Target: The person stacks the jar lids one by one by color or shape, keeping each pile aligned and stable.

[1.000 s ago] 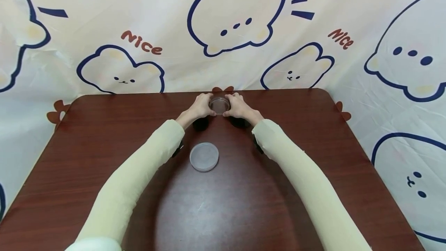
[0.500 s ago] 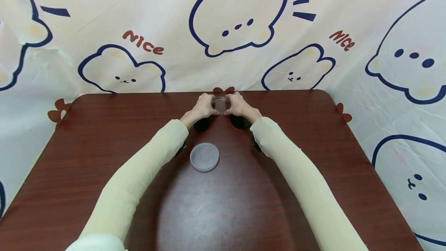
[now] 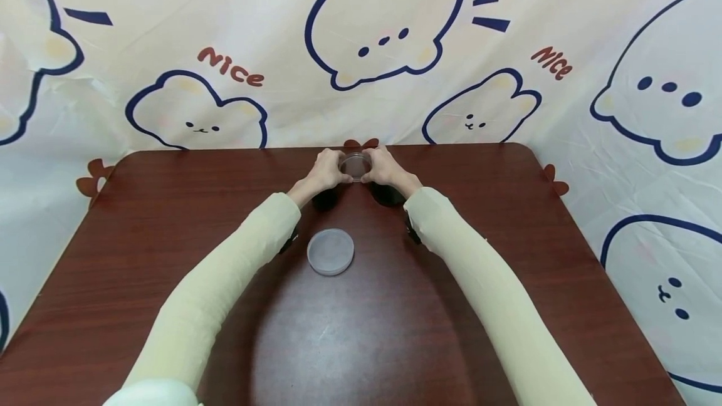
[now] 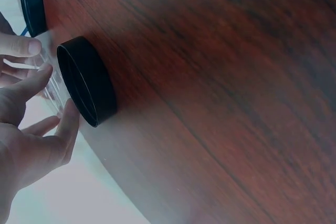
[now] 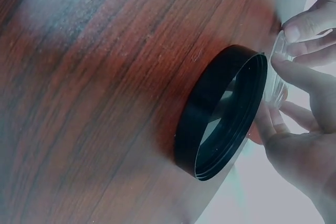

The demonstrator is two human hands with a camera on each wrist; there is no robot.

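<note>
Between my two hands, close to the far table edge, is a clear round petri dish (image 3: pixel 356 168). My left hand (image 3: pixel 325 170) grips its left side, thumb on the near side and fingers beyond. On the opposite side my right hand (image 3: pixel 387 168) holds it the same way. The left wrist view shows a low black round lid (image 4: pixel 100 82) beside the left fingertips (image 4: pixel 69 114). A wider black round lid (image 5: pixel 197 114), hollow side showing, stands by the right hand (image 5: pixel 299 124). Nearer the body lies a second clear, shallow round dish (image 3: pixel 330 252).
The dark brown wooden table (image 3: pixel 451 306) runs to a cartoon-printed cloth (image 3: pixel 316 111) hanging right behind its far edge. The same cloth closes in the left and right sides.
Both hands and the dish between them have shifted very slightly toward the far table edge. The grip looks unchanged, and the second dish has stayed in place.
</note>
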